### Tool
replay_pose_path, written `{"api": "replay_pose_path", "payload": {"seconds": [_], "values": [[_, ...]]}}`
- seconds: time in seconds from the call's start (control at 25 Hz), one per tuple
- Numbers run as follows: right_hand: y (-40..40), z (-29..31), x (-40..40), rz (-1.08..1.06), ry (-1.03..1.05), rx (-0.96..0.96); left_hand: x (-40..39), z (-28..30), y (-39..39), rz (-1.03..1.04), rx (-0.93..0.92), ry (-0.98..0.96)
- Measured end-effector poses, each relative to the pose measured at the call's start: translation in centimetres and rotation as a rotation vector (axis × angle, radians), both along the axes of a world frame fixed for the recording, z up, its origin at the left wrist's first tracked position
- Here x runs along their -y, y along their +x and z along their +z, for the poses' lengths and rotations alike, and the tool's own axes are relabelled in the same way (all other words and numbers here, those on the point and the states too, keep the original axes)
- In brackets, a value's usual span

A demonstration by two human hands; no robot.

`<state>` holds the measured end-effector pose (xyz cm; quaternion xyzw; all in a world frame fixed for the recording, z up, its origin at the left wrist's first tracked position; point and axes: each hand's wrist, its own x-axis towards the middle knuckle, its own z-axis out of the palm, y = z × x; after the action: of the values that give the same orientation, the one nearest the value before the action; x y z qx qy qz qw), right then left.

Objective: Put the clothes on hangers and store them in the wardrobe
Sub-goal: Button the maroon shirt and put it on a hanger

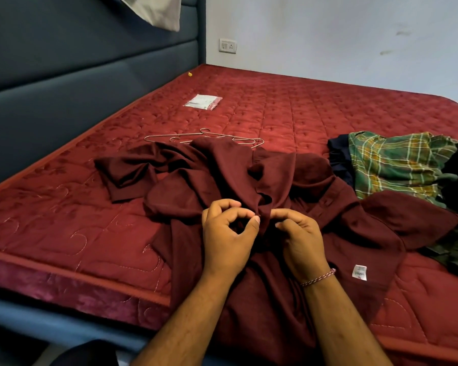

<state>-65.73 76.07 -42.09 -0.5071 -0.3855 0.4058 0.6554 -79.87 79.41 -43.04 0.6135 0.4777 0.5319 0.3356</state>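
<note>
A crumpled maroon garment [222, 175] lies spread across the near part of the red mattress [315, 107], with a white label [359, 272] showing at its right. My left hand [229, 233] and my right hand [299, 239] sit side by side on its middle, and each pinches a fold of the maroon cloth between thumb and fingers. Behind the garment lie metal wire hangers [196, 137], partly covered by its far edge. The wardrobe is not in view.
A pile of other clothes, with a green plaid piece [397, 165] on top and dark pieces [457, 175] beside it, lies at the right. A small clear packet [203, 102] rests further back. A dark blue padded headboard [77, 75] runs along the left; a wall socket [228, 45] is behind.
</note>
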Motion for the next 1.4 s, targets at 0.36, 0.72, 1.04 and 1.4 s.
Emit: {"api": "replay_pose_path", "payload": {"seconds": [0.36, 0.72, 1.04, 1.4], "values": [[-0.4, 0.1, 0.4, 0.032, 0.039, 0.108, -0.2, -0.3, 0.0, 0.040, -0.029, 0.010], [-0.6, -0.6, 0.3, -0.050, 0.116, 0.447, -1.3, -1.0, -0.1, -0.145, 0.020, -0.110], [-1.2, -1.1, 0.0, -0.123, 0.155, 0.760, -1.5, -0.9, -0.5, -0.216, 0.061, -0.209], [-1.5, -0.7, 0.4, -0.148, 0.102, 0.742, -1.7, -1.3, -0.4, -0.130, -0.033, -0.168]]}}
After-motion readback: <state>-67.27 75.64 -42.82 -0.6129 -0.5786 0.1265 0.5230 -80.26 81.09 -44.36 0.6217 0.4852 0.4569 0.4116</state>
